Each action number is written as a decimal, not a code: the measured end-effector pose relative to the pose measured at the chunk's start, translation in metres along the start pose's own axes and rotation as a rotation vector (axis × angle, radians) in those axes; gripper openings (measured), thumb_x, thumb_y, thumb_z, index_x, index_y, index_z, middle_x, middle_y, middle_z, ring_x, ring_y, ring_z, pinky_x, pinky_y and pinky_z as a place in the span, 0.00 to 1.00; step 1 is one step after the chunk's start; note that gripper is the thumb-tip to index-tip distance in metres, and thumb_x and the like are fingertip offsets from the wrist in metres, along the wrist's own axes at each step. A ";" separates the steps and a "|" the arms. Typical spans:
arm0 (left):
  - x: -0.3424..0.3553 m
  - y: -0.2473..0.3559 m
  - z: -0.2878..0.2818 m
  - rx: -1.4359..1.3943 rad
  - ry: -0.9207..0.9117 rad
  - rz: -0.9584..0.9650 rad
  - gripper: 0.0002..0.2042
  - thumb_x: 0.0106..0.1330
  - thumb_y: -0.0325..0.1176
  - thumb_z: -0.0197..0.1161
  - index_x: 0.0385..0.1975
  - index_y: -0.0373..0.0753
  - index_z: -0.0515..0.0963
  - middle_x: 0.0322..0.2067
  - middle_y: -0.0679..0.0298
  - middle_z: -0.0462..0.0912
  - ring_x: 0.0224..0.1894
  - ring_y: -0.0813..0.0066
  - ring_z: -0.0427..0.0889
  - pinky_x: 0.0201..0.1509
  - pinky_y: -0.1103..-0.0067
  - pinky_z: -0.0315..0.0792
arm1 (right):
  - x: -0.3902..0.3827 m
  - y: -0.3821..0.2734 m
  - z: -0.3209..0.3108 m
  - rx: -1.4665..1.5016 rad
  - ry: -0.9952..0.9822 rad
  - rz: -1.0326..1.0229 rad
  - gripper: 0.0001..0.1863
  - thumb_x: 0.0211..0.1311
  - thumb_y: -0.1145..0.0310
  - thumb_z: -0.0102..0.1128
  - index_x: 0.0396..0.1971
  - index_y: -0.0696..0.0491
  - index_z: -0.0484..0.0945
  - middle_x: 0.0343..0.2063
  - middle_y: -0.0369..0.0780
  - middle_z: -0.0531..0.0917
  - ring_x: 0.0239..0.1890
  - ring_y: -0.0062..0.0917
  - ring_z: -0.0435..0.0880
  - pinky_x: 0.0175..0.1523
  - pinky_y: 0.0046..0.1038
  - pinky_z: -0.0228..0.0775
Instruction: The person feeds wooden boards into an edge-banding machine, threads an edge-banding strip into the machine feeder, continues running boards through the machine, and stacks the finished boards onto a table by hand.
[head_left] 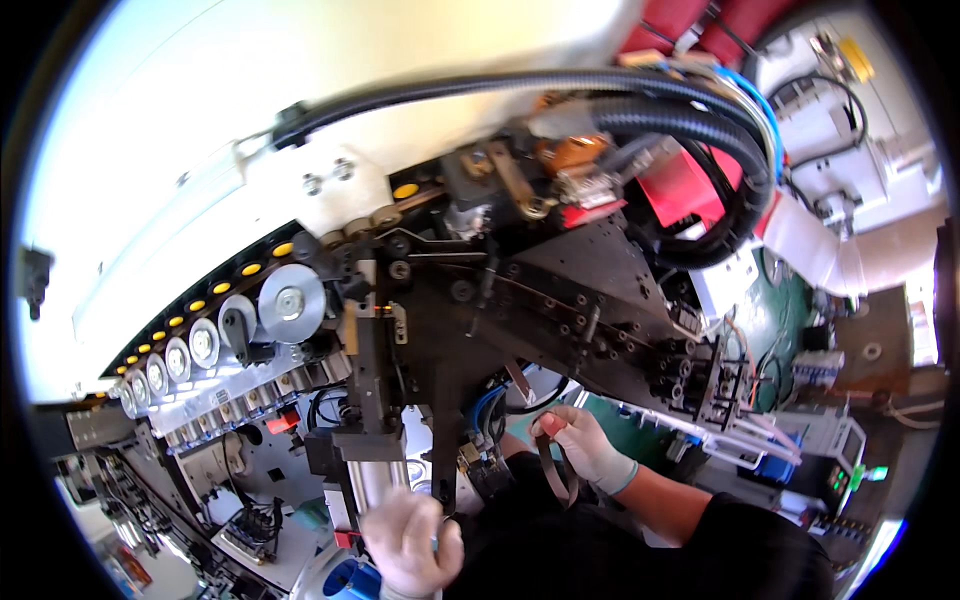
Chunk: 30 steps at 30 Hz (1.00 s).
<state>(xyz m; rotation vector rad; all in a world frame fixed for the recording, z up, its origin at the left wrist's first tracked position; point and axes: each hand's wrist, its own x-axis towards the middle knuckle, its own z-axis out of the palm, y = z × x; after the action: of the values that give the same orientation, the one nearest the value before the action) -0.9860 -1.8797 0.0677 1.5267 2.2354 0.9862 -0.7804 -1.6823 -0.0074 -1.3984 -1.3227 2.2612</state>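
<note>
A person stands at a big machine and works with two gloved hands. The right hand is up under the dark metal plate of the machine. Its fingers are curled shut around a thin brown strip. The strip hangs down from the hand in a loop and bends back up, close to the person's dark sleeve. A reddish bit shows at the fingertips, but it is too small to tell what it is.

The left hand is lower down, near the bottom edge of the view. It looks blurry. Its fingers are bent in together, just below a shiny metal cylinder that hangs from a dark block. I cannot tell if it is gripping anything. A blue round thing sits just beside this hand.

To the left, a row of shiny round rollers runs along the machine, with small yellow dots above them. A bigger silver disc stands at the near end of the row. Thick black hoses curve over the top of the machine. A red part sits under the hoses.
</note>
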 end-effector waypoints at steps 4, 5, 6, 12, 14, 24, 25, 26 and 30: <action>0.013 -0.024 -0.010 0.350 -0.119 -0.152 0.30 0.52 0.45 0.66 0.52 0.32 0.72 0.54 0.45 0.72 0.59 0.36 0.69 0.63 0.46 0.61 | 0.012 0.008 0.012 -0.248 0.134 0.096 0.26 0.73 0.46 0.54 0.39 0.60 0.79 0.34 0.39 0.83 0.39 0.23 0.81 0.49 0.27 0.73; 0.009 -0.027 -0.013 0.330 -0.138 -0.150 0.31 0.52 0.47 0.66 0.52 0.32 0.72 0.54 0.45 0.72 0.59 0.36 0.69 0.62 0.46 0.61 | 0.012 0.010 0.016 -0.269 0.131 0.112 0.26 0.73 0.47 0.54 0.41 0.60 0.79 0.35 0.39 0.83 0.41 0.23 0.81 0.50 0.27 0.73; 0.012 -0.029 -0.012 0.349 -0.142 -0.187 0.29 0.52 0.47 0.65 0.51 0.34 0.74 0.53 0.48 0.74 0.59 0.38 0.70 0.62 0.47 0.62 | 0.016 0.004 0.021 -0.213 0.114 0.179 0.19 0.76 0.58 0.51 0.48 0.60 0.79 0.42 0.39 0.84 0.47 0.22 0.80 0.57 0.26 0.70; 0.009 -0.044 -0.024 0.179 -0.073 -0.176 0.18 0.62 0.37 0.62 0.53 0.45 0.78 0.56 0.60 0.77 0.58 0.54 0.75 0.59 0.57 0.68 | -0.002 0.022 0.000 -0.310 -0.142 0.246 0.33 0.75 0.45 0.47 0.64 0.59 0.65 0.58 0.43 0.73 0.61 0.28 0.72 0.65 0.32 0.65; 0.009 -0.050 -0.029 0.149 -0.057 -0.158 0.15 0.62 0.35 0.61 0.50 0.46 0.80 0.54 0.63 0.78 0.55 0.57 0.77 0.55 0.60 0.70 | -0.004 0.015 0.010 -0.275 -0.125 0.294 0.36 0.74 0.45 0.49 0.69 0.57 0.59 0.63 0.43 0.69 0.64 0.28 0.68 0.68 0.34 0.62; 0.006 -0.064 -0.018 0.046 0.004 -0.104 0.15 0.60 0.35 0.60 0.47 0.53 0.80 0.52 0.70 0.79 0.53 0.62 0.77 0.54 0.62 0.70 | 0.020 0.028 -0.024 -0.314 -0.100 0.256 0.33 0.75 0.52 0.46 0.70 0.59 0.56 0.56 0.45 0.77 0.54 0.33 0.80 0.60 0.34 0.72; 0.006 -0.065 -0.018 0.033 0.017 -0.095 0.15 0.60 0.35 0.60 0.47 0.53 0.80 0.52 0.71 0.79 0.54 0.62 0.77 0.54 0.62 0.70 | 0.025 0.034 -0.036 -0.315 -0.089 0.245 0.33 0.75 0.52 0.46 0.70 0.59 0.56 0.56 0.45 0.77 0.54 0.33 0.80 0.60 0.34 0.72; 0.008 -0.065 -0.020 0.055 0.016 -0.084 0.13 0.61 0.35 0.60 0.46 0.53 0.80 0.51 0.71 0.79 0.53 0.61 0.78 0.53 0.62 0.71 | 0.027 0.037 -0.044 -0.567 -0.051 0.333 0.30 0.74 0.53 0.48 0.66 0.58 0.63 0.55 0.45 0.79 0.57 0.31 0.79 0.63 0.32 0.68; 0.011 -0.064 -0.021 0.056 0.030 -0.093 0.11 0.61 0.34 0.62 0.44 0.53 0.80 0.50 0.71 0.80 0.51 0.61 0.80 0.51 0.63 0.72 | 0.038 -0.001 0.014 -1.030 0.068 0.386 0.22 0.68 0.55 0.55 0.55 0.53 0.79 0.49 0.47 0.84 0.54 0.36 0.82 0.61 0.33 0.69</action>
<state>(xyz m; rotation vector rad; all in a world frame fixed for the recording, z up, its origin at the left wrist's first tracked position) -1.0486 -1.8922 0.0428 1.4245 2.3503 0.9325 -0.8121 -1.6693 -0.0289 -2.1192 -2.5543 1.6619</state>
